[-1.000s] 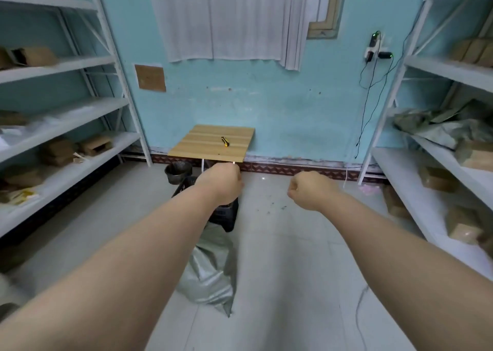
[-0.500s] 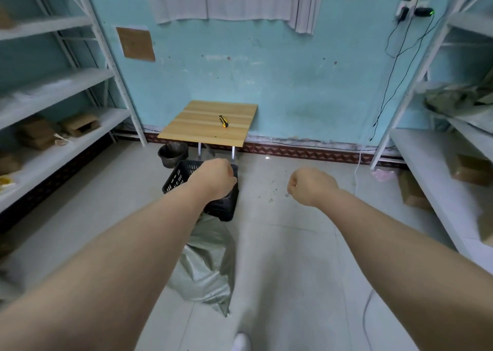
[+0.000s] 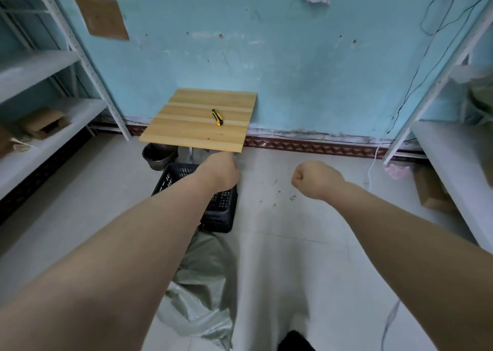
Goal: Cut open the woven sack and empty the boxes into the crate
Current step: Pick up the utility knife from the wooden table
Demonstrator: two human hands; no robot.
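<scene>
Ahead, turquoise wall (image 3: 306, 78), pale tiled floor (image 3: 293, 257), white shelves (image 3: 53, 134) either side. Small wooden table (image 3: 186, 134) against wall, yellow knife (image 3: 217, 117) lying on top. Black crate (image 3: 222, 206) on floor before table; grey sack (image 3: 205, 284) crumpled at its near side. Left hand (image 3: 220, 173) and right hand (image 3: 314, 178) both fisted, holding nothing.

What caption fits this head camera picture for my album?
Left hand and right hand, both fists, held out above a black crate and grey sack; yellow knife on the table.
</scene>
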